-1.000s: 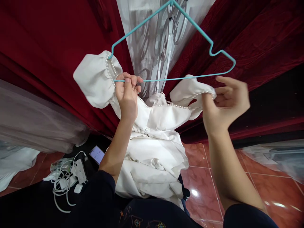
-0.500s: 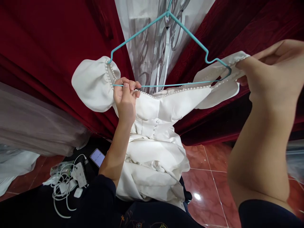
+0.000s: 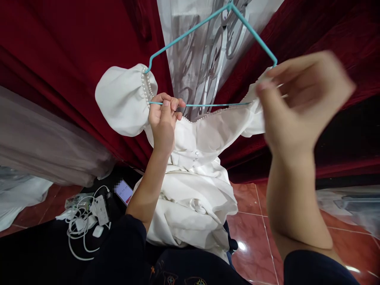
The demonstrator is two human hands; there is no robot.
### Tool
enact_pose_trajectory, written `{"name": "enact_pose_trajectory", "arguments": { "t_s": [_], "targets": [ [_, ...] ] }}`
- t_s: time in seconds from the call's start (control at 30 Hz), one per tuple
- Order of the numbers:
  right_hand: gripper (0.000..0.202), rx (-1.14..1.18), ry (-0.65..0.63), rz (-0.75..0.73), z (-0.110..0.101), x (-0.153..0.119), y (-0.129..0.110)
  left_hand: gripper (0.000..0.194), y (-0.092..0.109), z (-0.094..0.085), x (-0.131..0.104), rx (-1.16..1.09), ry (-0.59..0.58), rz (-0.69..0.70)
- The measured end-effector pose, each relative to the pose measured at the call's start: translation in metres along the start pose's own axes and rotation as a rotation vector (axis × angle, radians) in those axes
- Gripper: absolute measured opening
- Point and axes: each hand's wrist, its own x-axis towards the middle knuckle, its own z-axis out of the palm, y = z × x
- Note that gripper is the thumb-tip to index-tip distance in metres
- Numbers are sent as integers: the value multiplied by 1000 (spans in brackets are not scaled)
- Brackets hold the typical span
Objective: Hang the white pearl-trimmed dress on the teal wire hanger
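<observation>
A white dress (image 3: 190,190) with puffed sleeves and a beaded neckline hangs on a teal hanger (image 3: 190,31). The left-hand sleeve (image 3: 121,101) is over the hanger's shoulder end. Fingers of my left hand (image 3: 164,114) are closed around the hanger's lower bar beside that sleeve. My right hand (image 3: 299,99), blurred, is at the hanger's other end, with thumb and fingers at the edge of the other sleeve (image 3: 255,114), which it partly covers. Whether the fingertips pinch the fabric is hard to see.
Dark red curtains (image 3: 74,47) and a white ornate metal grille (image 3: 219,59) stand behind. On a black surface at lower left lie a phone (image 3: 123,191), white cables (image 3: 71,237) and a white charger (image 3: 97,231). Red tiles (image 3: 247,229) cover the floor.
My right hand has moved left, and the sleeve that was stretched out to the right is now drawn in near the hanger's end. My left hand keeps its hold on the bar.
</observation>
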Motion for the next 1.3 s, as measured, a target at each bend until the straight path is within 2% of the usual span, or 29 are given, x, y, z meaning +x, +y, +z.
{"name": "enact_pose_trajectory", "arguments": {
  "t_s": [0.07, 0.13, 0.2, 0.3, 0.37, 0.5, 0.57, 0.67, 0.73, 0.83, 0.93, 1.03, 1.17, 1.3],
  "targets": [
    [28, -29, -223, 59, 16, -27, 0, 20, -1, 0, -1, -13, -21, 8],
    [34, -32, -350, 50, 33, -51, 10, 18, -2, 0, -2, -8, -23, 14],
    [36, -25, -314, 16, 46, -67, 25, 14, -3, -1, -3, 18, -22, 1],
    [37, -20, -203, -5, 56, -76, 41, 8, -5, -4, -5, 53, -41, -23],
    [37, -8, -156, -7, 59, -77, 43, 2, -7, -6, -9, 79, -47, -28],
    [35, -7, -112, 7, 66, -76, 36, 11, -15, -15, -23, 201, 9, -17],
    [35, -20, -107, 9, 69, -77, 36, 12, -19, -19, -29, 278, 78, 123],
    [35, -19, -114, -6, 69, -78, 41, 7, -19, -25, -29, 433, 211, 501],
    [36, -2, -128, -12, 68, -78, 45, 15, -14, -28, -21, 578, 252, 725],
    [37, 22, -144, -19, 65, -77, 48, 33, -6, -31, -3, 867, 281, 876],
    [37, 24, -148, -14, 65, -77, 47, 48, -3, -31, 12, 1100, 335, 851],
    [35, 19, -126, -6, 67, -77, 44, 45, -3, -31, 24, 1150, 370, 776],
    [32, -4, -61, 17, 70, -74, 40, 37, 6, -35, 36, 1009, 343, 734],
    [35, -102, -15, 99, 67, -70, 35, 45, 29, -41, 46, 811, 270, 795]
  ]
}}
